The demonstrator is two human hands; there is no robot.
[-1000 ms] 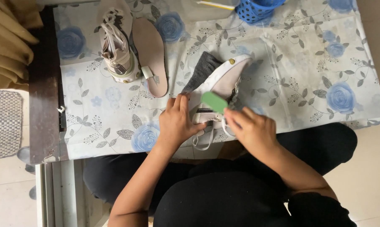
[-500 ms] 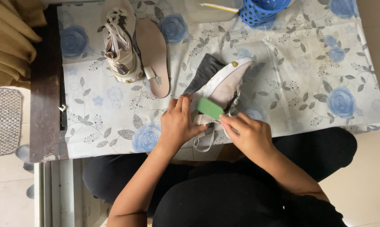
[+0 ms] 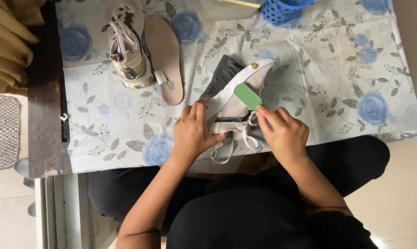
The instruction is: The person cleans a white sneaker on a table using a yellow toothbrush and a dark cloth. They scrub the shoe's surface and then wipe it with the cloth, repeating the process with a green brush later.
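1. We see our left hand [image 3: 194, 133] at the centre of the frame, fingers curled down over the near end of a pale sneaker [image 3: 238, 99], gripping it against the table.
2. Our right hand [image 3: 284, 131], just right of centre, is closed around a small green brush [image 3: 247, 96]; the fingertips pinch its lower end and the green part rests on the sneaker's side.
3. The sneaker lies tilted, its toe pointing toward the upper right, its white laces [image 3: 229, 145] hanging over the table's near edge between our hands.
4. A dark grey cloth [image 3: 222, 74] lies under the sneaker, showing on its upper left side.
5. In the upper left of the frame we see a second sneaker [image 3: 127, 50] standing on the table, with a pinkish insole [image 3: 164, 55] lying flat just beside it on the right.
6. A blue basket [image 3: 284, 9] sits at the top edge, well apart from our hands.
7. Everything rests on a floral tablecloth [image 3: 346, 69] with blue roses.
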